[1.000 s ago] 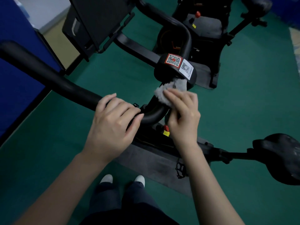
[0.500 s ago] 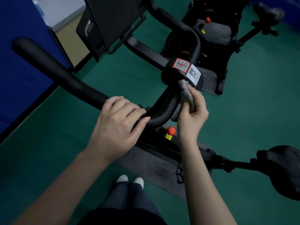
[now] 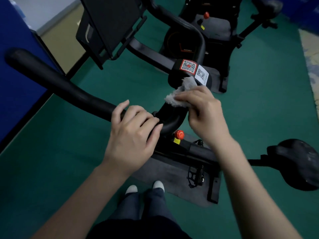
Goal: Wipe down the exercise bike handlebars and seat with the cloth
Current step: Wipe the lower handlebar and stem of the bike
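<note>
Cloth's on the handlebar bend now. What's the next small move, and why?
Probably slide the cloth down the bend toward the left hand. The right hand holds it on the handlebar just below the code stickers, and the curve between both hands is uncovered.

A green floor (image 3: 51, 161) fills the room, with a blue partition (image 3: 15, 66) along the left. On the far side a second exercise bike (image 3: 215, 37) with a red knob (image 3: 206, 15) stands on a grey mat (image 3: 215, 73). Another grey mat (image 3: 164, 173) lies nearer. A pale patterned rug (image 3: 310, 54) shows at the right edge.
</note>
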The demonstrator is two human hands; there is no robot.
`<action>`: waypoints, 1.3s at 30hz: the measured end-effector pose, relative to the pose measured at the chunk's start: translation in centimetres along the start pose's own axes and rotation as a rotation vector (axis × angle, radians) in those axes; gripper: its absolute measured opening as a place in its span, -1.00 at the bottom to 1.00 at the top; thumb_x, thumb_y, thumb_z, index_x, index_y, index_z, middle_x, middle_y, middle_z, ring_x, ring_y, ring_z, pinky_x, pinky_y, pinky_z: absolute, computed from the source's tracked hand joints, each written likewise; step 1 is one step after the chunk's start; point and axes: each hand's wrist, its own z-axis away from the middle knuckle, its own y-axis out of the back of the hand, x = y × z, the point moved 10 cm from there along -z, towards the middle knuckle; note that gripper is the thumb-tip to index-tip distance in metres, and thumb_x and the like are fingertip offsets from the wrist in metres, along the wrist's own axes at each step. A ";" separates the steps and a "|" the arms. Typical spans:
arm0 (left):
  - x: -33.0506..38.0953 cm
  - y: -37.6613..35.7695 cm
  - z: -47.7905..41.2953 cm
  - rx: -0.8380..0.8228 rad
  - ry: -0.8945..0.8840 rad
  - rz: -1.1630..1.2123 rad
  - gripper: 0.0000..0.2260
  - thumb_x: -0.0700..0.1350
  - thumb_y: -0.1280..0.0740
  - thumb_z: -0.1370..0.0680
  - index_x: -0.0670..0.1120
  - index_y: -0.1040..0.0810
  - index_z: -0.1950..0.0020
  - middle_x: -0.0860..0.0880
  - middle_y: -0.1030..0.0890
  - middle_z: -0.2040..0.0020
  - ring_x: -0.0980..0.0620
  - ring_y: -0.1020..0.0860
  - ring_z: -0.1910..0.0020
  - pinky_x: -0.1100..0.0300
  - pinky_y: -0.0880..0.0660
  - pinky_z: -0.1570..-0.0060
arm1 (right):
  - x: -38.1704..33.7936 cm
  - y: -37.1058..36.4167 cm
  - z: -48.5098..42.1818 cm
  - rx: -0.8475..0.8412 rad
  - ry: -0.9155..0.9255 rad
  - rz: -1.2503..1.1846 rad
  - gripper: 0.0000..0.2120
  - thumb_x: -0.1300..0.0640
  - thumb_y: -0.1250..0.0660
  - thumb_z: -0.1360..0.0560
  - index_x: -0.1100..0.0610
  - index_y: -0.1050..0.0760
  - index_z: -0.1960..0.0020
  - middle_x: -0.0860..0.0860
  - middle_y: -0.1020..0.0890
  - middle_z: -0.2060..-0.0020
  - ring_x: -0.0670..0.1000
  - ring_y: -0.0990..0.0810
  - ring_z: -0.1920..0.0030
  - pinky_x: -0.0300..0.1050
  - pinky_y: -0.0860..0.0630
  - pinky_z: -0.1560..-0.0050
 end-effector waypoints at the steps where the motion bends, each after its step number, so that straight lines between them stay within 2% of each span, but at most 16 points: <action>1: 0.1 0.0 0.0 0.000 0.008 0.001 -0.81 -0.08 -0.28 -0.57 -0.11 -0.68 0.05 0.02 -0.65 0.11 -0.04 -0.57 0.00 0.01 -0.15 -0.37 | -0.4 -0.4 -0.8 -0.109 0.053 0.025 -0.59 0.22 -0.04 -0.41 0.28 -0.64 0.01 0.10 -0.68 0.10 0.19 -0.56 -0.03 -0.08 -0.50 -0.06; 3: 0.4 -0.2 0.0 -0.008 0.028 0.005 -0.81 -0.07 -0.28 -0.57 -0.11 -0.67 0.04 0.03 -0.64 0.11 -0.03 -0.56 0.00 0.01 -0.13 -0.38 | -1.1 -1.8 -2.0 -0.348 0.138 0.085 -0.57 0.17 -0.04 -0.41 0.26 -0.65 0.02 0.11 -0.68 0.11 0.18 -0.55 -0.04 0.04 -0.51 -0.03; 5: 0.7 -0.4 -0.1 -0.017 0.055 0.004 -0.80 -0.05 -0.28 -0.57 -0.10 -0.67 0.03 0.03 -0.63 0.11 -0.02 -0.56 0.01 0.02 -0.13 -0.39 | -1.6 -3.4 -2.5 -0.559 0.203 0.136 -0.64 0.34 -0.13 -0.37 0.23 -0.65 0.00 0.13 -0.66 0.09 0.16 -0.53 -0.05 0.07 -0.49 -0.03; 7: 1.1 -0.6 -0.1 -0.018 0.097 -0.008 -0.79 -0.04 -0.27 -0.57 -0.10 -0.66 0.04 0.04 -0.63 0.12 -0.01 -0.56 0.01 0.04 -0.11 -0.41 | -2.1 -4.7 -2.8 -0.719 0.271 0.163 -0.61 0.43 -0.19 -0.33 0.17 -0.65 -0.02 0.12 -0.63 0.04 0.14 -0.55 -0.06 0.05 -0.48 -0.06; 10: 1.7 -0.8 0.1 -0.008 0.178 -0.025 -0.80 -0.03 -0.29 -0.56 -0.11 -0.65 0.06 0.03 -0.63 0.13 -0.01 -0.57 0.02 0.03 -0.15 -0.40 | -1.8 -5.8 -3.6 -0.882 0.315 0.260 -0.61 0.39 -0.21 -0.35 0.09 -0.63 -0.04 0.08 -0.63 0.05 0.12 -0.58 -0.03 -0.03 -0.52 0.01; 12: 2.0 -0.9 0.2 0.010 0.229 -0.042 -0.80 -0.03 -0.30 -0.56 -0.11 -0.65 0.06 0.02 -0.63 0.13 -0.02 -0.57 0.02 0.01 -0.19 -0.39 | -0.9 -6.1 -4.8 -0.898 0.338 0.378 -0.64 0.35 -0.22 -0.37 0.05 -0.62 -0.04 0.06 -0.60 0.10 0.11 -0.58 0.00 -0.15 -0.48 0.20; 13: 2.1 -0.9 0.3 0.017 0.250 -0.054 -0.80 -0.03 -0.30 -0.56 -0.12 -0.65 0.06 0.01 -0.64 0.12 -0.02 -0.57 0.02 0.00 -0.20 -0.38 | -0.5 -6.0 -5.6 -0.885 0.347 0.423 -0.65 0.33 -0.23 -0.38 0.05 -0.61 -0.04 0.07 -0.60 0.10 0.12 -0.58 0.00 -0.15 -0.48 0.22; 16: 2.1 -0.9 0.3 0.038 0.307 -0.078 -0.81 -0.03 -0.31 -0.55 -0.12 -0.65 0.05 0.02 -0.64 0.12 -0.02 -0.57 0.02 0.01 -0.19 -0.38 | -0.1 -6.1 -6.5 -0.842 0.381 0.453 -0.67 0.30 -0.24 -0.35 0.05 -0.61 -0.02 0.09 -0.62 0.13 0.16 -0.59 0.02 -0.03 -0.55 0.10; 20: 2.2 -0.9 0.3 0.060 0.359 -0.105 -0.80 -0.04 -0.30 -0.56 -0.12 -0.65 0.05 0.02 -0.64 0.13 -0.02 -0.57 0.03 0.04 -0.18 -0.38 | -0.3 -6.0 -5.2 -0.805 0.452 0.349 -0.64 0.38 -0.22 -0.32 0.10 -0.61 0.00 0.07 -0.62 0.19 0.12 -0.57 0.11 -0.20 -0.34 0.28; 22: 2.2 -0.9 0.2 0.069 0.376 -0.113 -0.79 -0.02 -0.29 -0.56 -0.12 -0.65 0.05 0.02 -0.64 0.13 -0.01 -0.57 0.03 0.06 -0.16 -0.38 | 0.6 -4.8 -5.6 -0.741 0.430 0.267 -0.62 0.42 -0.20 -0.28 0.12 -0.60 0.04 0.02 -0.61 0.23 0.07 -0.54 0.15 -0.26 -0.40 0.28; 25: 2.4 -0.9 0.1 0.081 0.390 -0.126 -0.78 -0.01 -0.28 -0.56 -0.11 -0.65 0.05 0.03 -0.64 0.13 0.00 -0.56 0.03 0.09 -0.15 -0.38 | 1.9 -2.3 -6.0 -0.517 0.366 0.045 -0.66 0.42 -0.16 -0.30 0.22 -0.62 0.06 0.09 -0.64 0.20 0.14 -0.56 0.11 0.00 -0.50 0.09; 28: 2.8 -1.3 -0.4 0.082 0.386 -0.140 -0.78 -0.01 -0.29 -0.56 -0.11 -0.65 0.05 0.02 -0.64 0.13 0.00 -0.56 0.03 0.07 -0.18 -0.37 | 3.2 -0.6 -3.5 -0.228 0.308 -0.098 -0.65 0.35 -0.11 -0.38 0.27 -0.62 -0.01 0.12 -0.66 0.07 0.18 -0.56 -0.01 -0.17 -0.42 -0.07; 29: 2.9 -1.4 -0.6 0.084 0.384 -0.143 -0.78 -0.01 -0.29 -0.56 -0.11 -0.65 0.05 0.02 -0.64 0.14 -0.01 -0.56 0.03 0.07 -0.19 -0.37 | 3.9 -0.2 -2.5 -0.134 0.265 -0.138 -0.66 0.39 -0.14 -0.38 0.27 -0.62 -0.03 0.10 -0.66 0.03 0.16 -0.56 -0.04 -0.22 -0.40 -0.10; 33: 3.5 -1.9 -1.4 0.088 0.374 -0.158 -0.78 -0.02 -0.30 -0.56 -0.12 -0.66 0.03 0.01 -0.64 0.13 -0.02 -0.57 0.03 0.03 -0.24 -0.34 | 7.1 0.7 0.9 0.191 0.023 -0.363 -0.53 0.60 -0.19 -0.26 0.30 -0.61 -0.05 0.08 -0.64 -0.01 0.14 -0.56 -0.07 -0.10 -0.45 -0.20; 36: 4.1 -2.3 -2.1 0.090 0.350 -0.179 -0.78 -0.03 -0.29 -0.57 -0.13 -0.65 0.03 -0.01 -0.64 0.13 -0.05 -0.58 0.04 0.00 -0.31 -0.30 | 8.2 0.2 2.9 0.364 -0.212 -0.549 -0.58 0.55 -0.21 -0.32 0.27 -0.59 -0.07 0.04 -0.61 -0.02 0.07 -0.56 -0.11 -0.03 -0.46 -0.23; 39: 4.2 -2.5 -2.3 0.093 0.341 -0.216 -0.79 -0.03 -0.30 -0.57 -0.13 -0.65 0.02 -0.02 -0.65 0.12 -0.06 -0.58 0.05 -0.01 -0.34 -0.27 | 8.5 -1.0 4.8 0.426 -0.378 -0.675 -0.70 0.46 -0.25 -0.39 0.26 -0.56 -0.07 0.10 -0.60 -0.04 -0.02 -0.55 -0.14 -0.06 -0.43 -0.27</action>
